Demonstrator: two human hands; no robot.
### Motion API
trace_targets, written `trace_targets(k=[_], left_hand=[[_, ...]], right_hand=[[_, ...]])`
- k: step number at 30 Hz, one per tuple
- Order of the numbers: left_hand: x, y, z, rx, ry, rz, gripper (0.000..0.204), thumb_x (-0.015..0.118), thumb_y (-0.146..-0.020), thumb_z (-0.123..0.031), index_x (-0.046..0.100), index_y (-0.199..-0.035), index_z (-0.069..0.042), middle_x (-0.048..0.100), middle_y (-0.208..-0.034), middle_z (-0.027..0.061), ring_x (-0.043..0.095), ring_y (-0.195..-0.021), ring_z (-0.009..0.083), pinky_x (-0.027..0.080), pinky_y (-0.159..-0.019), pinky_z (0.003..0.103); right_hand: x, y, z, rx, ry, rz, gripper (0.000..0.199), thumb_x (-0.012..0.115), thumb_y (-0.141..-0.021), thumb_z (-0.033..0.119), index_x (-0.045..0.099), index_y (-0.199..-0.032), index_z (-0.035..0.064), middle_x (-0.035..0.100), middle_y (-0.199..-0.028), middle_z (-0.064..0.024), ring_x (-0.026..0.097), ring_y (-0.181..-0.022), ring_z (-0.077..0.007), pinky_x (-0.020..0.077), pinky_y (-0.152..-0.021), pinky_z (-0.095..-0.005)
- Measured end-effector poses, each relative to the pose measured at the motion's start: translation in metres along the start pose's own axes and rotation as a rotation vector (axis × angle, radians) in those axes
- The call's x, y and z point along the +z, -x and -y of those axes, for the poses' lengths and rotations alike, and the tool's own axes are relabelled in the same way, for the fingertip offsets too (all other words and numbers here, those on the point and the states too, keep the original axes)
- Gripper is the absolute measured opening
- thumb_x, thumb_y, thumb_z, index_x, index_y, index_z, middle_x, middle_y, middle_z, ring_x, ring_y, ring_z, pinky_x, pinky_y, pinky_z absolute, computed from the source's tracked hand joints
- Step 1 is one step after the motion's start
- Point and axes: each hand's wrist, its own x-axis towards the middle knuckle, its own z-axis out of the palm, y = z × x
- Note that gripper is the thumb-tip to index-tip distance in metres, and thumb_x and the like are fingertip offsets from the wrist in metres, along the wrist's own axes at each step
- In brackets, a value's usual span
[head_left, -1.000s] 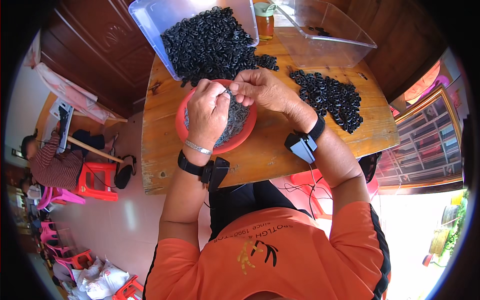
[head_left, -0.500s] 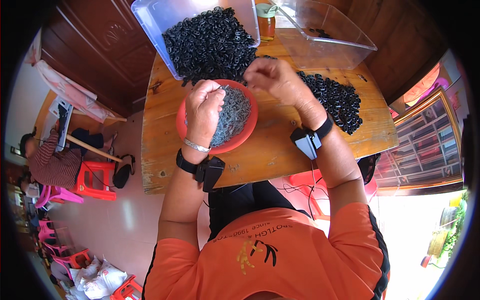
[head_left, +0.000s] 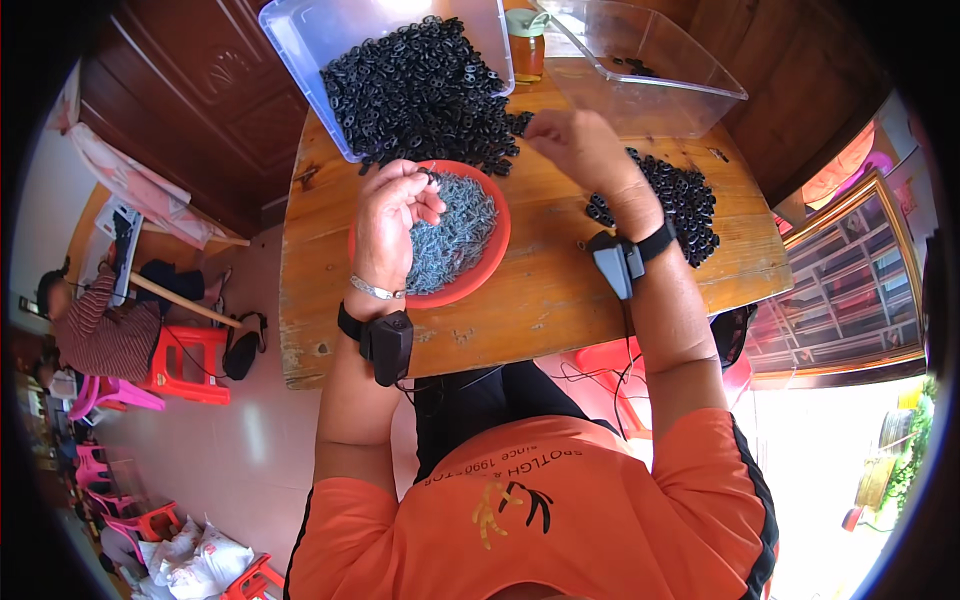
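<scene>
My left hand (head_left: 388, 220) is held over the left side of a red bowl (head_left: 484, 276) full of thin grey screw-like pins (head_left: 458, 225). Its fingers are curled, and a small black oval piece (head_left: 430, 175) shows at the thumb and fingertip. To the right and farther off, my right hand (head_left: 585, 150) has its fingers pinched together beside a few loose black pieces (head_left: 520, 122). Whatever it may hold is hidden. Beyond the bowl, a heap of black oval pieces (head_left: 415, 95) spills from a tipped clear bin (head_left: 300, 72) onto the wooden table (head_left: 540, 300).
Another group of black pieces (head_left: 685, 205) lies right of my right forearm. A clear plastic bin (head_left: 690, 112) with a few pieces stands at the back right, near a lidded jar (head_left: 526, 50) of amber liquid. A person (head_left: 105, 310) sits at far left near red stools (head_left: 190, 355).
My right hand has moved right and away from the bowl toward the loose black pieces. My left hand has shifted slightly left, and its fingers have loosened, showing a black piece.
</scene>
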Motion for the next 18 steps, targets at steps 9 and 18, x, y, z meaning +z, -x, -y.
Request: trace_targets(k=[9, 18], left_hand=[[0.000, 0.000, 0.000, -0.014, -0.029, 0.019, 0.016, 0.049, -0.085, -0.015, 0.056, -0.083, -0.002, 0.061, -0.076, 0.0067, 0.058, -0.065, 0.0147, 0.045, -0.057, 0.024], [0.007, 0.003, 0.003, -0.015, -0.019, 0.055, 0.017, 0.049, -0.086, -0.015, 0.056, -0.083, 0.000, 0.060, -0.077, 0.0077, 0.059, -0.066, 0.0151, 0.046, -0.059, 0.024]], right_hand=[[0.033, 0.002, 0.044, -0.056, -0.458, 0.114, 0.016, 0.065, -0.085, 0.017, 0.066, -0.091, 0.0021, 0.064, -0.078, -0.0040, 0.058, -0.075, -0.0086, 0.0481, -0.067, -0.0259], [0.043, 0.007, 0.055, 0.013, -1.049, 0.315, 0.015, 0.066, -0.084, 0.008, 0.063, -0.095, -0.0016, 0.064, -0.088, -0.0045, 0.059, -0.084, -0.0090, 0.0488, -0.078, -0.0245]])
